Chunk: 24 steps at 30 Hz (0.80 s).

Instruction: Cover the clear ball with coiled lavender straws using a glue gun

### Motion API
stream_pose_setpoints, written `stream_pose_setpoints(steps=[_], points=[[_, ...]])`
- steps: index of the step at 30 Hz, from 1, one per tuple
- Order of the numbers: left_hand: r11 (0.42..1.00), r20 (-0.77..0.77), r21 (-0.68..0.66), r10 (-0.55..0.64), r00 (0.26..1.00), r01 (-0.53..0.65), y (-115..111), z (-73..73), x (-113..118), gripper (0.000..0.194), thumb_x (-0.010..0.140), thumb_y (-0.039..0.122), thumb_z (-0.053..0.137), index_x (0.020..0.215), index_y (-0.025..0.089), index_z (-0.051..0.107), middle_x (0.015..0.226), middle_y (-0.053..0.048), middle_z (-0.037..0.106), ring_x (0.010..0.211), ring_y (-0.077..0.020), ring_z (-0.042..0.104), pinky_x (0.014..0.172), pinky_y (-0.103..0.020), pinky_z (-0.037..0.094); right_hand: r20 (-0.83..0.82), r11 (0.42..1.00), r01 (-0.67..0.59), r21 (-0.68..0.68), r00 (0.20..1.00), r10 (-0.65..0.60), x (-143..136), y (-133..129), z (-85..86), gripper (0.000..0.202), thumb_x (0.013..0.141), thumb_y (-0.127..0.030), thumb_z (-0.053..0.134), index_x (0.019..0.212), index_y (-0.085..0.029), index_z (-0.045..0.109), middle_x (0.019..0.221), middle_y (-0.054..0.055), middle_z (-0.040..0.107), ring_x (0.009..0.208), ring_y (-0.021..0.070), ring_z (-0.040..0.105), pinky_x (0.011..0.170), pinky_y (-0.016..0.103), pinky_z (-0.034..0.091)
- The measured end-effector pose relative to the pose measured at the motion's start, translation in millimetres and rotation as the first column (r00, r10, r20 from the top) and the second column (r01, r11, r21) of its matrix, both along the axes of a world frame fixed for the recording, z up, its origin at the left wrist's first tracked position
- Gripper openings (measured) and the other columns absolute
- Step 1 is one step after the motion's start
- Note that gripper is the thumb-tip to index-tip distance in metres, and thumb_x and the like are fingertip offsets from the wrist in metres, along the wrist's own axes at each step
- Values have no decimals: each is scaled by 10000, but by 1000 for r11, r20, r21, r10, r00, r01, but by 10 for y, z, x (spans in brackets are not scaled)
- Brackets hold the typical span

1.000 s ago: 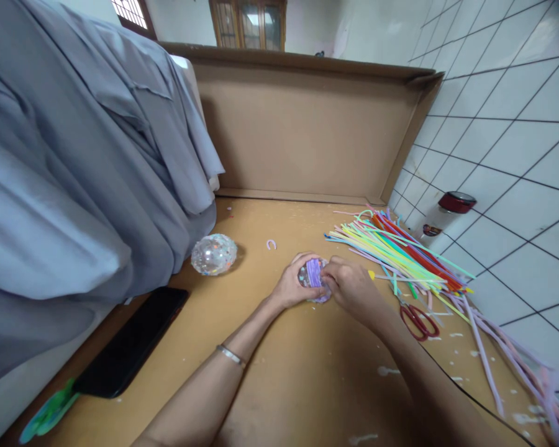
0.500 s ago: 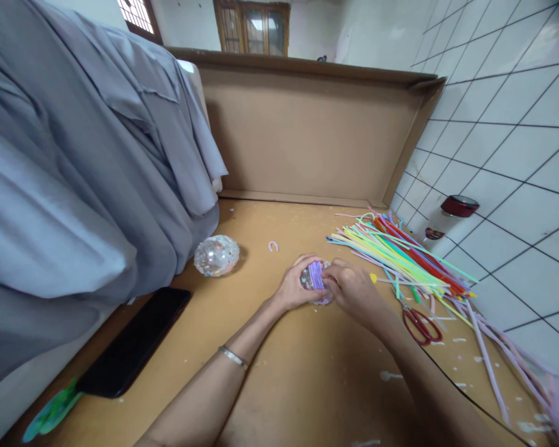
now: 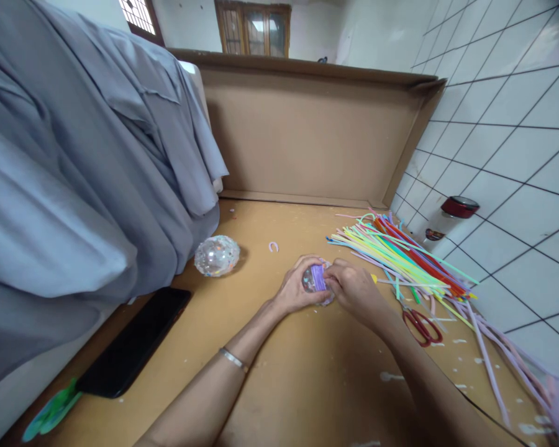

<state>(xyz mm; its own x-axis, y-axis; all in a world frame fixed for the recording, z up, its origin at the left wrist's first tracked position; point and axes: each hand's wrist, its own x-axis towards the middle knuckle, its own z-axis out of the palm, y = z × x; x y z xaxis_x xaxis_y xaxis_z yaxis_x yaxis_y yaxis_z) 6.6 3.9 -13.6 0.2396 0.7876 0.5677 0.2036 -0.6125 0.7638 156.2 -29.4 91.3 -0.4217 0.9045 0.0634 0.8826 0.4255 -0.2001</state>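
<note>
Purple strips [image 3: 317,277] already band part of the clear speckled ball [image 3: 309,280] that the left hand [image 3: 294,289] grasps over the table [image 3: 307,372], the right hand [image 3: 354,290] bunched at their edge, its hold unclear, while bare surface shows alongside and another ball [image 3: 217,256] stands unbanded.

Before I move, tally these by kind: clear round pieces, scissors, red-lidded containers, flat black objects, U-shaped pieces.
Clear round pieces: 2 (one on the table, one in the left hand)
Scissors: 1
Red-lidded container: 1
Flat black object: 1
U-shaped piece: 1
Total: 6
</note>
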Motion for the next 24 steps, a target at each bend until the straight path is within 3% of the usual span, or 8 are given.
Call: stream_pose_setpoints(steps=[14,24], points=[[999,8,33,-36,999,36,16,-31,-16,545,636,397,778,1110,214,581,1251,-119,488,1222,-274,469,1032,-450,391,-9,1000,-14,14,1000,14,10,6,-7,232,841,-113,455,875,-168,678,918,70,645,840,153,581,717,237,367],[991,-209,127,64,976,-38,4,-20,-90,670,629,553,736,1187,220,569,1301,-126,458,1245,-292,454,1046,-437,401,3,1000,20,19,1000,-21,14,22,-13,207,863,-144,469,888,-173,673,949,68,646,875,162,592,742,235,375]])
